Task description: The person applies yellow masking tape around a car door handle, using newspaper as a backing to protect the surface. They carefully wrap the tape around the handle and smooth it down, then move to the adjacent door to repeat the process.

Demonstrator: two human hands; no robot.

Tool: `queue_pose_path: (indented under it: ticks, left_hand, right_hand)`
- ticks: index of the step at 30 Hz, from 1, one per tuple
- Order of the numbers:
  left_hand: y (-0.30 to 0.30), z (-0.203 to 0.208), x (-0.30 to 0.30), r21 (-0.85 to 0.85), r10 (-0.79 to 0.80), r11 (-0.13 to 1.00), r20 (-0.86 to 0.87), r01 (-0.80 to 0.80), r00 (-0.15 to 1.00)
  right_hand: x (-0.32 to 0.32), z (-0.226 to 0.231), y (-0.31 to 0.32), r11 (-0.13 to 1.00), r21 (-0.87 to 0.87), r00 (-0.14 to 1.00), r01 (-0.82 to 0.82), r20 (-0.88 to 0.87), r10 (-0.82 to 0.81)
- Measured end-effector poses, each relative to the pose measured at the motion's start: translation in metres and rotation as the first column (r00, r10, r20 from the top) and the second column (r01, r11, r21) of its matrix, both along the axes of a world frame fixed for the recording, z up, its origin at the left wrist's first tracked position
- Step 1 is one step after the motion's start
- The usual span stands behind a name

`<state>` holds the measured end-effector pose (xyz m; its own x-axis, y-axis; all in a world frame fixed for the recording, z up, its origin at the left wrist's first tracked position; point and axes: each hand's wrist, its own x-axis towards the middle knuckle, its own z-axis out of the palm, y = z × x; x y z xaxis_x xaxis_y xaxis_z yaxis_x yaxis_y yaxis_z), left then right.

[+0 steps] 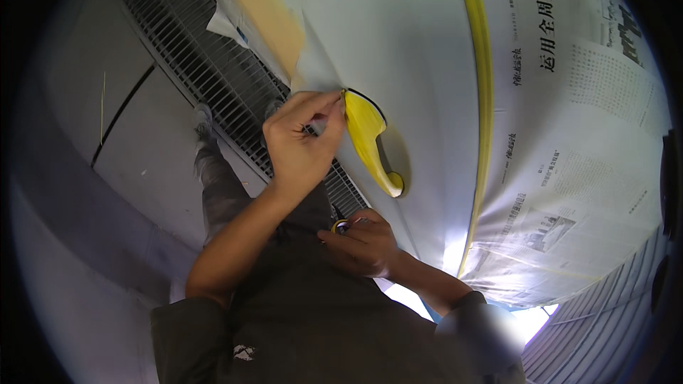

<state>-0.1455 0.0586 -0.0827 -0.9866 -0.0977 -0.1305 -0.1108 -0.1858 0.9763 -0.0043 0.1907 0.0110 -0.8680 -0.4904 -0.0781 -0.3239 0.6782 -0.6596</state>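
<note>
Yellow masking tape [365, 128] covers a car door handle on a pale grey door panel [420, 50]. A dark gap shows beside the handle's upper end, and another below its middle. My left hand [300, 139] is closed in a pinch at the upper end of the handle, thumb and forefinger on the tape's edge. Lower and to the right, my right hand [364, 243] is curled around a small tape roll [341, 227] with a yellow rim. A thin dark pointed thing sticks out beside the roll, too small to name. The right palm is hidden.
Newspaper sheets [569, 135] cover the car's surface at the right, edged by a long yellow tape strip [484, 99]. Tan masking paper [252, 0] hangs at the top. A floor grating [192, 43] runs beneath, next to my legs. Bright light shines at the lower right.
</note>
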Motion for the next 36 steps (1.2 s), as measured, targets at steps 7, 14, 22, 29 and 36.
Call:
queue_pose_path:
  ticks: [7, 14, 22, 29, 36]
  left_hand:
    - [-0.006, 0.012, 0.009, -0.246, -0.115, 0.967, -0.208, 0.061, 0.971]
    - [-0.007, -0.002, 0.032, -0.322, -0.085, 0.946, -0.373, -0.043, 0.924]
    - [-0.038, -0.005, 0.084, 0.593, -0.264, 0.777, 0.003, 0.21, 0.965]
    - [-0.032, -0.033, 0.08, 0.833, -0.245, 0.553, 0.177, -0.012, 0.953]
    - [0.016, -0.03, 0.053, 0.809, -0.226, 0.474, 0.495, -0.349, 0.839]
  right_hand:
    - [-0.012, 0.015, 0.013, 0.993, -0.075, 0.992, -0.093, 0.076, 0.099]
    - [-0.062, 0.054, -0.001, 0.943, -0.188, 0.923, 0.276, 0.325, -0.205]
    - [-0.165, 0.068, -0.042, 0.798, 0.35, 0.822, -0.491, 0.49, 0.291]
    - [-0.209, 0.064, -0.074, 0.652, 0.446, 0.716, -0.613, 0.662, 0.221]
    - [-0.325, 0.082, -0.128, 0.456, 0.632, 0.741, -0.627, 0.664, 0.098]
